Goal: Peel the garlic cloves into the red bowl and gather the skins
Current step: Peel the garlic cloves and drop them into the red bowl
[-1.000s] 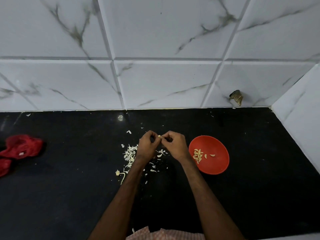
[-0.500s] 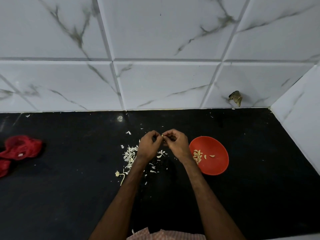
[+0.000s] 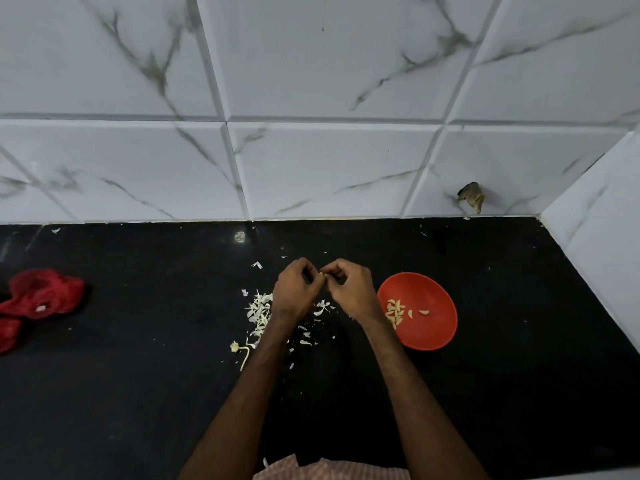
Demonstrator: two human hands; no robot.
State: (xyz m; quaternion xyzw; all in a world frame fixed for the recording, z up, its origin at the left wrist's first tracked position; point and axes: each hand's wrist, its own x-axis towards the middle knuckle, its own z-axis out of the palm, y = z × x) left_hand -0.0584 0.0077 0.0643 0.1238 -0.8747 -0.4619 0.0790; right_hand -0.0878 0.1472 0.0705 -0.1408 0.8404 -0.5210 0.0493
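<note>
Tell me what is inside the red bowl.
Peeled garlic cloves lie in the red bowl, a cluster at its left and two apart. The wrist of the right hand covers the left rim; anything there is hidden.

Dim, even light is seen; the glossy black stone counter (image 3: pixel 138 393) is underexposed, tile lines are bowed by wide-angle distortion.

Left hand (image 3: pixel 297 291), right hand (image 3: pixel 350 289) and forearms (image 3: pixel 242 407) are bare; the garment (image 3: pixel 329 472) is pink-and-white checked.
</note>
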